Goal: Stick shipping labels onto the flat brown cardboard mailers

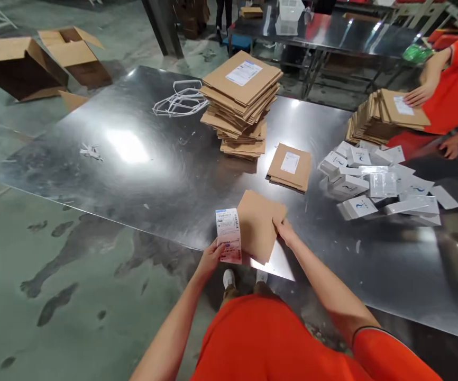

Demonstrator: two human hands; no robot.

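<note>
Pinched in my left hand point(212, 257) is a printed shipping label point(229, 235), held upright beside a brown cardboard envelope point(257, 225). My right hand point(283, 228) grips that envelope by its right edge, over the front edge of the metal table point(165, 196). The envelope's visible face is plain. Just beyond it lies a small pile of labelled cardboard envelopes point(290, 166). Farther back rises a tall, uneven stack of cardboard envelopes point(240, 100), its top one bearing a white label.
White small boxes point(372, 182) lie heaped on the right. Behind them a co-worker's hand point(419, 95) rests on another envelope stack point(372, 116). White strapping point(181, 100) and paper scraps point(91, 152) lie on the left. Open cartons point(46, 69) stand on the floor.
</note>
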